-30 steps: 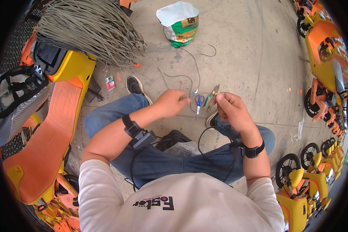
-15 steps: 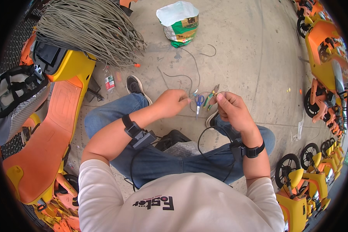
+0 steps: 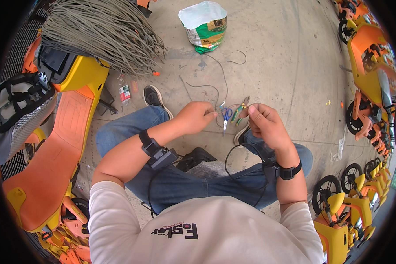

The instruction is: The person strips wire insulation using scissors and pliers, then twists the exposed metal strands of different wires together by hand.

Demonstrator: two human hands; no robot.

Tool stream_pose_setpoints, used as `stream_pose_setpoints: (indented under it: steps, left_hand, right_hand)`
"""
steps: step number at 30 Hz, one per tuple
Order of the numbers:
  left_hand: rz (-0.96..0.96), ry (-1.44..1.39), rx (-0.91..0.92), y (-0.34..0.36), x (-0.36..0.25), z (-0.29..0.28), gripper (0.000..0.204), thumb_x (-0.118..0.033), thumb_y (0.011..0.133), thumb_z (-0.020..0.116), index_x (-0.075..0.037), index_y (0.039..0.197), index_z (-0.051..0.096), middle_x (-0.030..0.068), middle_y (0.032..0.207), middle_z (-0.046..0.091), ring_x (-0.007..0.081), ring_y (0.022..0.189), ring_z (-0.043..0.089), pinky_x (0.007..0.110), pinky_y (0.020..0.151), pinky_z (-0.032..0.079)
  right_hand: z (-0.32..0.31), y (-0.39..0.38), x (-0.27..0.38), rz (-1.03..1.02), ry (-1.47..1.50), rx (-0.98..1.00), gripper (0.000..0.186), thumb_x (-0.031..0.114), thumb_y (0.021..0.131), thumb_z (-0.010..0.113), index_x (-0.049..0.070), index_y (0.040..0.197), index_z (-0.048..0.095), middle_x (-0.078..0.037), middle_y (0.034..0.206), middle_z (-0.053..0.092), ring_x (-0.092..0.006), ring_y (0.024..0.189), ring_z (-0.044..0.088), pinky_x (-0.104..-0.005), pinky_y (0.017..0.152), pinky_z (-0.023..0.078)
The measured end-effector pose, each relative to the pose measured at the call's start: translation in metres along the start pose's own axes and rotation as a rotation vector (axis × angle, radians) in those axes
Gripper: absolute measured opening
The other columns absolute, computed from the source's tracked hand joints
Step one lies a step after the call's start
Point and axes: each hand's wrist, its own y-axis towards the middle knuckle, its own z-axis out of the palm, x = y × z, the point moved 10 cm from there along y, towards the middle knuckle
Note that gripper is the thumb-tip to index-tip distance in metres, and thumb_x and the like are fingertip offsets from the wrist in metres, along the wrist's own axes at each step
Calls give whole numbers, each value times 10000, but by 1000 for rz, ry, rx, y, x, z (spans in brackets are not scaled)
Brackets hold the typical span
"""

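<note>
My right hand (image 3: 262, 121) pinches what looks like a thin wire beside the green-handled pliers (image 3: 240, 111) lying on the floor. To its left, my left hand (image 3: 198, 116) has its fingertips pressed together; whatever they grip is too fine to make out. Blue-handled scissors (image 3: 226, 116) lie between my hands, near a small white-and-blue piece (image 3: 222, 104). Loose grey cables (image 3: 225, 75) curve across the concrete just beyond them.
A big bundle of grey cable (image 3: 99, 33) sits upper left, near a white-and-green sack (image 3: 207, 31). A plastic bottle (image 3: 125, 93) lies by my left shoe (image 3: 155, 99). Orange-yellow scooters flank me, left (image 3: 48, 158) and right (image 3: 367, 61).
Both hands stay almost where they were. My right fingertips have shifted very slightly upward and to the right.
</note>
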Motion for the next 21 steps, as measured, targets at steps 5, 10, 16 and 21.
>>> stream_pose_setpoints:
  steps: [5,10,16,21]
  left_hand:
    - [153,113,-198,1,-2,-22,219,-217,853,595,0,836,621,121,629,564,223,571,532,338,558,422]
    - [64,77,-257,1,-7,-53,221,-219,846,609,1,826,615,128,646,569,237,583,536,342,570,426]
    - [55,97,-252,-1,-9,-55,223,-241,835,605,-20,821,626,173,704,611,351,693,593,416,624,457]
    - [20,142,-302,-1,6,-60,233,-248,834,607,-16,820,624,181,714,612,360,712,590,425,635,455]
  right_hand:
    - [-13,1,11,-56,-110,-62,356,303,961,471,-17,948,626,60,547,377,-43,480,332,-217,445,290]
    - [-50,-3,37,-278,-395,-396,357,255,971,439,-58,1001,609,-71,775,614,-120,701,551,-249,566,415]
    - [-61,-11,54,-449,-61,-488,409,281,990,372,-64,1108,558,-163,1001,640,-188,941,618,-213,546,430]
    - [-71,-13,59,-534,245,-314,421,306,996,325,-38,961,565,-68,645,565,-114,470,476,-215,439,357]
